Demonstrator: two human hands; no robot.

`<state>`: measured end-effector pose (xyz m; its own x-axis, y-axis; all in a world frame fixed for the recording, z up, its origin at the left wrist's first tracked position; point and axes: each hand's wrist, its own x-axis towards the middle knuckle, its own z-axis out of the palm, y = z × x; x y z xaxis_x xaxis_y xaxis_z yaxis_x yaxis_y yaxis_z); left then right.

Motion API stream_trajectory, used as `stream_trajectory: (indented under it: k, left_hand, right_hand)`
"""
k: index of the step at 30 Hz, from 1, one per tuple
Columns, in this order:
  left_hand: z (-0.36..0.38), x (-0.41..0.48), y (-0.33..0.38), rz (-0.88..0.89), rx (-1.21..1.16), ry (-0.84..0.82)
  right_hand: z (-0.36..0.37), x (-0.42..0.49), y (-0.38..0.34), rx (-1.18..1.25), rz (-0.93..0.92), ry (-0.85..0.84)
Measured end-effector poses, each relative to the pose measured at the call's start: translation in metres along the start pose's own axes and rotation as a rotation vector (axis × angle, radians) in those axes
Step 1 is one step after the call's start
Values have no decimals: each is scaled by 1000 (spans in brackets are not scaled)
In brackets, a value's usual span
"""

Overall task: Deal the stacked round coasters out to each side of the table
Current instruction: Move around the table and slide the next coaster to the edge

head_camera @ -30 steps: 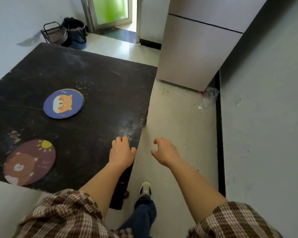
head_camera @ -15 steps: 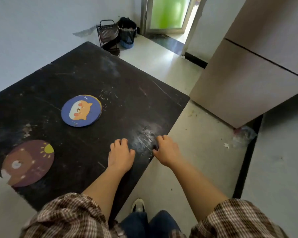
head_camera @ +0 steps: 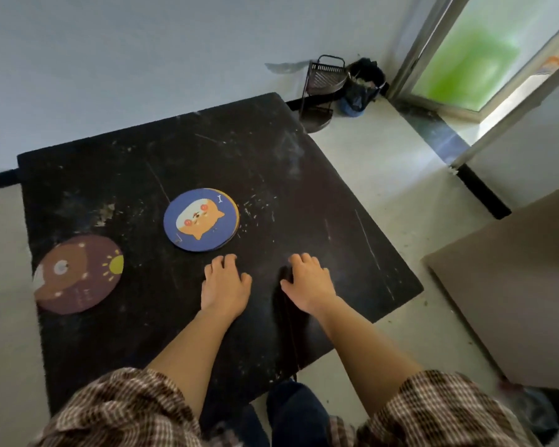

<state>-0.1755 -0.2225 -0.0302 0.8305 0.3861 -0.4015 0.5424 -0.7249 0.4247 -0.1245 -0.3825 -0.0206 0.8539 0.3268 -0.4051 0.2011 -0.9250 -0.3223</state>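
Mid-table sits the stack [head_camera: 201,220], just beyond my left hand [head_camera: 225,284]; my right hand [head_camera: 308,283] is alongside, both open and empty. These coasters look thin, light, stiff, so I'd pinch the top one's near rim.

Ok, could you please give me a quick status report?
Left hand and right hand empty, over table. Coaster stack untouched, mid-table. Brown coaster at the left edge. Nothing blocking.
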Motion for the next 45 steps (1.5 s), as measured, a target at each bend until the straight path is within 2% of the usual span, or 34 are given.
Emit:
stream_trajectory:
  k: [8, 16, 23, 32, 34, 36, 41, 43, 45]
  left_hand:
    - [-17, 41, -12, -153, -40, 137]
    - [-46, 93, -46, -288, -87, 209]
    - [-53, 110, -63, -279, -224, 271]
    - [-67, 108, -57, -337, -409, 464]
    - [-71, 112, -55, -400, -471, 464]
    - [-75, 113, -54, -450, -543, 390]
    - [-73, 104, -62, -661, -1148, 152]
    - [-65, 91, -62, -652, -1305, 42]
    - [-54, 75, -59, -630, -1337, -36]
  right_hand:
    - [4, 58, -31, 11, -153, -79]
    - [10, 102, -78, 41, -206, -39]
    - [25, 109, -90, -52, -181, 24]
    - [31, 105, -97, 48, -92, 27]
    - [31, 107, -98, 132, -54, 14]
    - [30, 107, -98, 314, 31, -13]
    - [29, 92, -105, 857, 398, -35]
    - [30, 84, -105, 1106, 533, -44]
    - [30, 75, -104, 1307, 557, -22]
